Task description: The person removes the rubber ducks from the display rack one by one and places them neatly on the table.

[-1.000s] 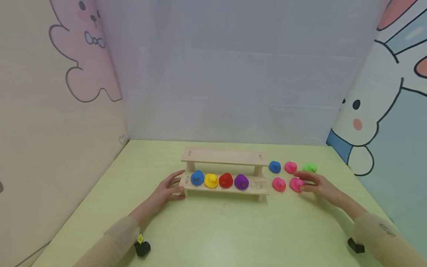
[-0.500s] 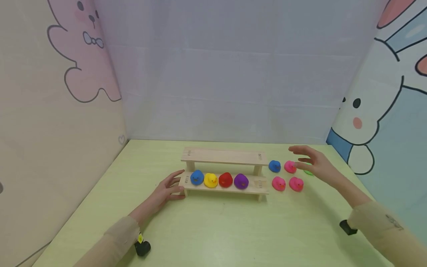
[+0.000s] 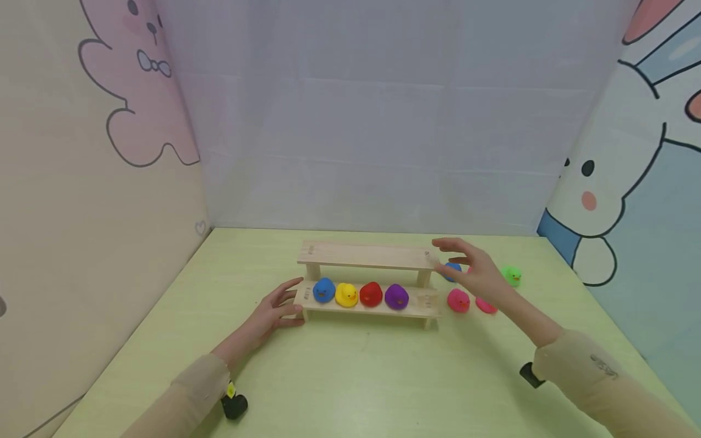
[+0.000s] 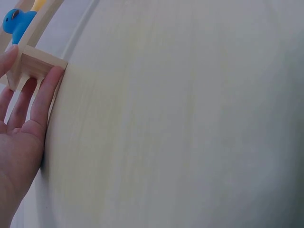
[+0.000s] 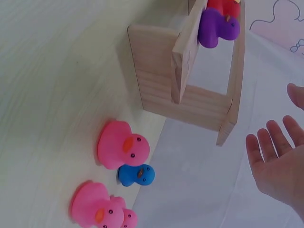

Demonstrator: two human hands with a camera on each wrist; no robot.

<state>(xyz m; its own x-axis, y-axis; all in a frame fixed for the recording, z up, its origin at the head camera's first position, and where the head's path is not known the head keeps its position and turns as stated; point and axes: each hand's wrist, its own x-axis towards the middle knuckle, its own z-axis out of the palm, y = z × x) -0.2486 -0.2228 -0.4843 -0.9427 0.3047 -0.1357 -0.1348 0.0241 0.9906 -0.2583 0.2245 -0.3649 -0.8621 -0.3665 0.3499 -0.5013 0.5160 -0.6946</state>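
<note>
A two-tier wooden rack [image 3: 372, 254] stands mid-table. Along its lower tier sit a blue duck [image 3: 324, 291], a yellow duck [image 3: 346, 295], a red duck [image 3: 370, 294] and a purple duck [image 3: 397, 297]. My left hand [image 3: 272, 309] touches the rack's left end with spread, extended fingers, also seen close up in the left wrist view. My right hand [image 3: 479, 274] is raised near the upper tier's right end, nothing in it. In the right wrist view, that palm [image 5: 280, 171] faces the camera, fingers loosely bent, apart from the wood.
Right of the rack are another blue duck [image 3: 452, 271], a green duck [image 3: 512, 275] and pink ducks, one pink duck [image 3: 458, 300] near the rack. My right hand partly covers others. Printed cloth walls [image 3: 378, 152] bound the table [image 3: 361, 377] at the back and sides.
My right hand has lifted from the pink ducks and swept left toward the rack's upper right end. The ducks and rack look unmoved, and my left hand stays put.
</note>
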